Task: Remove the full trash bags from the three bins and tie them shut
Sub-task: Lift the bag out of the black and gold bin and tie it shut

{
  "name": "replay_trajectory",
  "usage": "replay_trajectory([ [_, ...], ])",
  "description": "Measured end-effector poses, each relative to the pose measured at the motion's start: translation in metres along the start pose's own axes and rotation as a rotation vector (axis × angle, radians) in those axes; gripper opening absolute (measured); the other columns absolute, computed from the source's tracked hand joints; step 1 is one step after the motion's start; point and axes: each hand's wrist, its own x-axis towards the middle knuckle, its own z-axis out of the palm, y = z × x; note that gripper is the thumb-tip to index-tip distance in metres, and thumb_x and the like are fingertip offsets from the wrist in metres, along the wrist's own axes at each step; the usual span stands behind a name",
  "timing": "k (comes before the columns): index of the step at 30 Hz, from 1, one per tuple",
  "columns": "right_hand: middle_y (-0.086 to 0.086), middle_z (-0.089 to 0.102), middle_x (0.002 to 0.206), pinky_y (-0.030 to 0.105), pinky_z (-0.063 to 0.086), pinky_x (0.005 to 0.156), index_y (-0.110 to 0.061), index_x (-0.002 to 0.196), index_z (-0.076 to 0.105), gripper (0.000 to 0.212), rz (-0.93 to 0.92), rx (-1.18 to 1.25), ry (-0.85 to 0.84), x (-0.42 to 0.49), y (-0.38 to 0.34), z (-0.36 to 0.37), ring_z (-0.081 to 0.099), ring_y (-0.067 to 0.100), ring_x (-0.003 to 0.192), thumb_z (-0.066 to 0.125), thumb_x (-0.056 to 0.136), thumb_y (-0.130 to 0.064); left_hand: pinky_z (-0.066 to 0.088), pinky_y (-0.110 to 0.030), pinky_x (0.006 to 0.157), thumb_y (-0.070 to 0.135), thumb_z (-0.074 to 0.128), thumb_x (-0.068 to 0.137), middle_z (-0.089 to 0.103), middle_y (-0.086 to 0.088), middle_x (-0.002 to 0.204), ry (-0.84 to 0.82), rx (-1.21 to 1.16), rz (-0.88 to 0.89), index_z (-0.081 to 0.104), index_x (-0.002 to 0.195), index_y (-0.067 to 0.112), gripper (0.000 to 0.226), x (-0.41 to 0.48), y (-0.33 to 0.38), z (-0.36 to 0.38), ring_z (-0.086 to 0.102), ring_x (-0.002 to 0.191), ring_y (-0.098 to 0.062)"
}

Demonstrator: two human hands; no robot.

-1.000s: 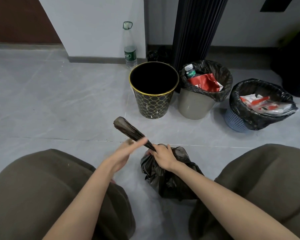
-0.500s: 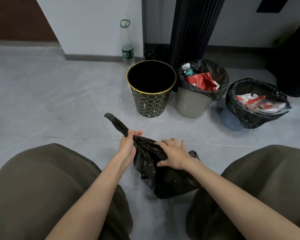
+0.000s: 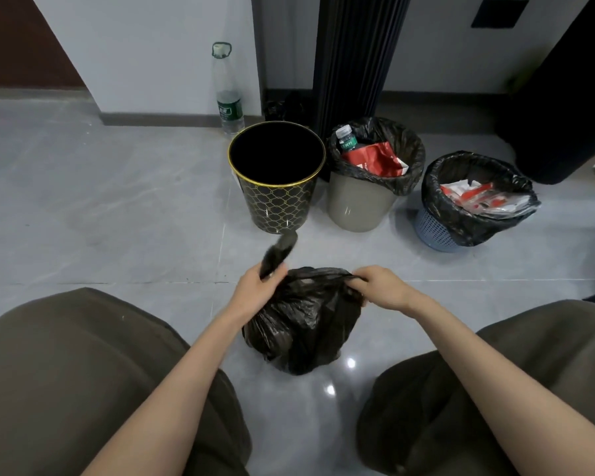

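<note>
Head view: squatted over the black trash bag (image 3: 303,324), at 6 o'clock from the empty gold-patterned bin (image 3: 277,204). Gripped the twisted bag tail (image 3: 278,253) in the curled left hand (image 3: 257,289), at 10 o'clock of the bag. Pinched a bunched edge (image 3: 340,278) with the right hand (image 3: 382,286), at 2 o'clock. Left the grey bin (image 3: 359,209) and blue bin (image 3: 435,233) unemptied, at 1 and 2 o'clock. Probably risked a slack knot, or torn film, by pulling unevenly.
</note>
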Motion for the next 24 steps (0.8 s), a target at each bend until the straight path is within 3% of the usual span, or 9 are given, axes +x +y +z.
replay_trajectory([
  [3, 0.003, 0.057, 0.075, 0.027, 0.049, 0.076, -0.011, 0.081, 0.055, 0.016, 0.0, 0.442, -0.012, -0.005, -0.005, -0.003, 0.055, 0.012, 0.068, 0.052, 0.095, -0.02, 0.044, -0.003, 0.077, 0.031, 0.077, 0.076, 0.067, 0.013, 0.1, -0.134, -0.03, 0.07, 0.062, 0.112, 0.02, 0.041, -0.002, -0.007, 0.005, 0.062, 0.095, 0.0],
  [6, 0.0, 0.061, 0.076, 0.031, 0.053, 0.084, -0.015, 0.079, 0.052, 0.013, -0.005, 0.667, -0.04, -0.007, -0.005, -0.006, 0.059, 0.009, 0.071, 0.06, 0.09, -0.018, 0.044, -0.008, 0.085, 0.035, 0.085, 0.064, 0.067, 0.016, 0.106, -0.168, 0.161, 0.144, 0.06, 0.119, 0.026, 0.061, -0.001, -0.013, 0.006, 0.061, 0.098, 0.003],
  [10, -0.004, 0.055, 0.064, 0.032, 0.052, 0.086, -0.019, 0.07, 0.05, 0.023, 0.005, 0.761, -0.009, -0.006, -0.004, -0.013, 0.055, 0.009, 0.064, 0.063, 0.087, -0.01, 0.046, -0.022, 0.069, 0.033, 0.079, 0.073, 0.069, 0.003, 0.079, -0.045, 0.352, 0.122, 0.072, 0.091, 0.009, 0.031, 0.001, -0.017, 0.008, 0.064, 0.08, -0.012],
  [12, -0.004, 0.051, 0.06, 0.033, 0.051, 0.084, -0.019, 0.067, 0.046, 0.028, 0.017, 0.88, 0.009, -0.005, -0.002, -0.016, 0.051, 0.011, 0.06, 0.061, 0.087, -0.006, 0.045, -0.028, 0.066, 0.032, 0.075, 0.078, 0.071, -0.006, 0.078, -0.006, 0.355, 0.085, 0.071, 0.08, 0.004, 0.028, 0.003, -0.018, 0.009, 0.061, 0.074, -0.015],
  [15, -0.002, 0.051, 0.066, 0.029, 0.049, 0.075, -0.019, 0.071, 0.046, 0.025, 0.061, 1.008, 0.086, -0.003, -0.001, -0.016, 0.047, 0.011, 0.056, 0.059, 0.088, -0.006, 0.04, -0.028, 0.062, 0.03, 0.074, 0.079, 0.068, -0.007, 0.074, 0.084, 0.3, 0.033, 0.067, 0.072, 0.006, 0.027, 0.006, -0.02, 0.009, 0.06, 0.071, -0.017],
  [18, 0.001, 0.052, 0.072, 0.031, 0.048, 0.075, -0.016, 0.088, 0.051, 0.017, 0.064, 0.856, 0.221, -0.002, 0.0, -0.009, 0.049, 0.013, 0.06, 0.066, 0.087, -0.025, 0.048, -0.035, 0.072, 0.03, 0.074, 0.078, 0.073, -0.009, 0.085, 0.136, 0.212, -0.014, 0.075, 0.088, 0.005, 0.027, 0.013, -0.025, 0.008, 0.065, 0.081, -0.018],
  [21, -0.002, 0.059, 0.082, 0.029, 0.048, 0.077, -0.023, 0.104, 0.059, 0.045, 0.014, 0.445, 0.23, -0.002, 0.003, -0.006, 0.059, 0.014, 0.078, 0.073, 0.074, -0.053, 0.05, -0.035, 0.078, 0.029, 0.074, 0.079, 0.073, -0.01, 0.088, 0.169, 0.14, -0.052, 0.074, 0.089, 0.005, 0.026, 0.014, -0.024, 0.007, 0.066, 0.084, -0.018],
  [24, 0.002, 0.06, 0.094, 0.03, 0.046, 0.074, -0.023, 0.091, 0.064, 0.037, -0.043, -0.075, 0.176, 0.003, 0.012, -0.002, 0.057, 0.019, 0.09, 0.07, 0.074, -0.055, 0.051, -0.035, 0.079, 0.026, 0.072, 0.08, 0.073, -0.009, 0.088, 0.171, 0.103, -0.069, 0.075, 0.089, 0.008, 0.021, 0.014, -0.023, 0.006, 0.066, 0.085, -0.018],
])
